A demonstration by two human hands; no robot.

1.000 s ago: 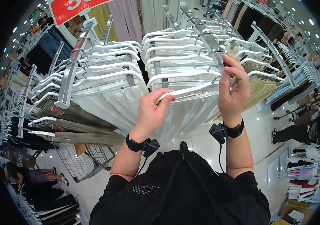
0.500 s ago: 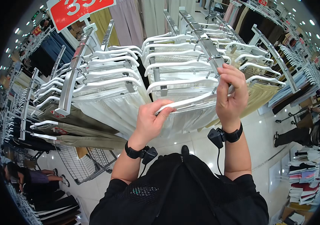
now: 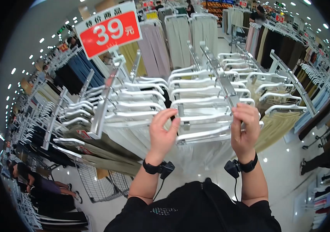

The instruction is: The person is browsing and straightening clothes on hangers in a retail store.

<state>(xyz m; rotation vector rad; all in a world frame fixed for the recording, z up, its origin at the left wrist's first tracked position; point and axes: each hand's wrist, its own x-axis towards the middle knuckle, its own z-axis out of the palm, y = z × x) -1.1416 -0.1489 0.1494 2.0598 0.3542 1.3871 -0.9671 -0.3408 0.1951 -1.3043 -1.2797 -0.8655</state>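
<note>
My left hand [image 3: 162,133] is off the hangers, thumb and fingers apart, just left of the front white hanger [image 3: 203,134]. That hanger hangs with white trousers [image 3: 205,154] below the front end of the middle metal rail [image 3: 226,87]. At the rail's tip is my right hand [image 3: 246,129], its fingers bent close to the metal and the hanger hook; whether they pinch something is hidden. Behind, more white hangers with white trousers line the rail. Olive trousers [image 3: 110,164] hang at the left, khaki ones [image 3: 279,127] at the right.
A red and white price sign [image 3: 110,31] stands above the left rail [image 3: 105,106]. A wire shopping cart [image 3: 99,185] is at the lower left, near a person [image 3: 43,179]. Another person's dark-clothed legs [image 3: 319,160] are at the right. More clothes racks surround the aisle.
My left hand has let go of the front hanger and opened. The view has tilted up, showing more of the price sign and the racks behind. My right hand stays at the rail tip.
</note>
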